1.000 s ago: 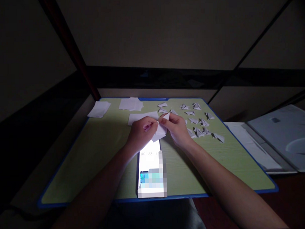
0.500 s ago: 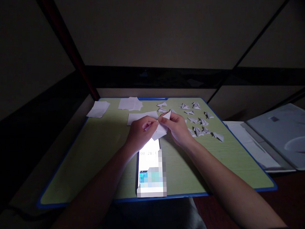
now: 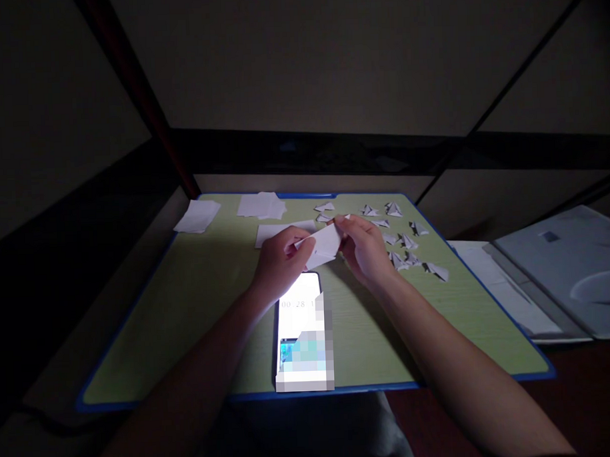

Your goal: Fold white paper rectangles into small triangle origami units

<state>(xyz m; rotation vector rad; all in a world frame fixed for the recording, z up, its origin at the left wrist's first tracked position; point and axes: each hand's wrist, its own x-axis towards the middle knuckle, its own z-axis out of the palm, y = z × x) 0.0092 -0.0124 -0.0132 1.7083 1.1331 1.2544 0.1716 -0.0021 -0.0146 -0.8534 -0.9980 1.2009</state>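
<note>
1 partly folded piece of white paper (image 3: 324,246) is held in the air between both hands, over the middle of the surface (image 3: 212,305) and just beyond the upper end of the phone (image 3: 298,315).

Left hand (image 3: 281,261): fingers (image 3: 306,250) pinched on the left end of the paper, thumb on the near face. Right hand (image 3: 366,253): fingers bent, tips gathered at the far right corner, gripping it; palm side apart from the paper.

Phone: flat on the surface, screen lit, digits 00:28 legible, the next ones not. Its lower right part is masked by blurred blocks.

Beyond the left hand: a white sheet (image 3: 266,236), partly covered by that hand. Farther back, 2 groups of loose sheets: a middle stack (image 3: 258,205) and a left stack (image 3: 197,216), the latter overhanging the edge.

Far right of the surface: at least 10 small folded paper pieces (image 3: 436,272). The right hand hides some ground there, so no exact count.

Beside the surface, right: a pale grey panel (image 3: 561,266) with white sheet-like material (image 3: 512,301) next to it; cannot tell if it is a case. Forearms cut off below; left side too dark to read.
</note>
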